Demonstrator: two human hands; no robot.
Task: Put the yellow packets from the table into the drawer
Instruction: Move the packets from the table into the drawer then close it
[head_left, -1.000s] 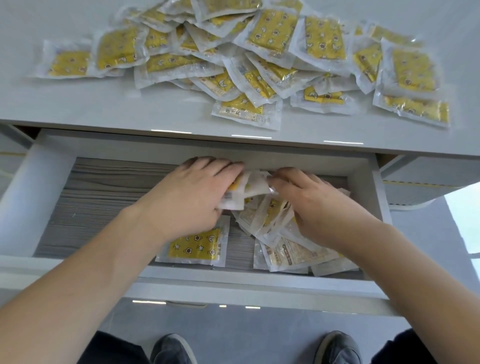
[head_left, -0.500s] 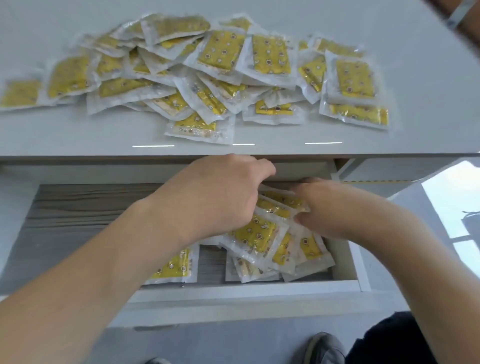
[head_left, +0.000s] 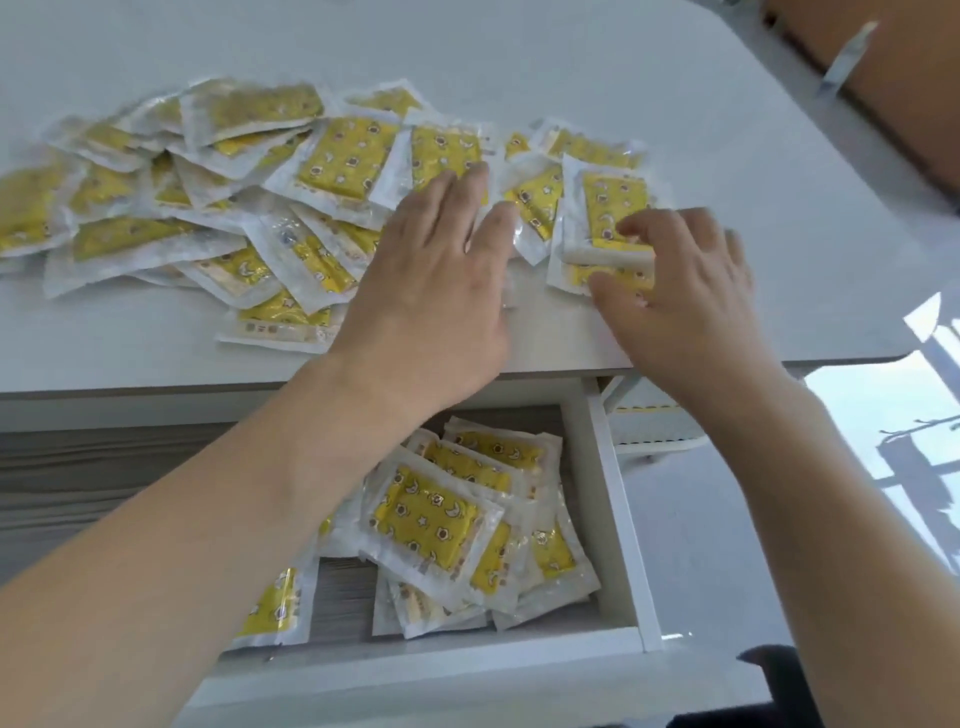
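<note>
Many yellow packets (head_left: 337, 161) in clear wrappers lie heaped across the white table (head_left: 727, 145). My left hand (head_left: 431, 280) lies flat on the middle of the heap, fingers straight. At the heap's right end my right hand (head_left: 680, 291) curls its fingers and thumb round the edge of a yellow packet (head_left: 608, 208). Below the table edge the white drawer (head_left: 621, 519) stands pulled out. Several yellow packets (head_left: 426, 514) are piled in its right part, and one more packet (head_left: 275, 608) shows beside my left forearm.
The drawer's left part shows bare grey wood-grain bottom (head_left: 78, 467). Another person's arm (head_left: 904, 78) reaches over the table's far right corner. Shiny grey floor (head_left: 727, 519) lies right of the drawer, with a dark object (head_left: 774, 675) at the bottom right.
Both hands have left the drawer and moved up onto the heap on the table. The packets they held now lie in the drawer. The view has shifted right.
</note>
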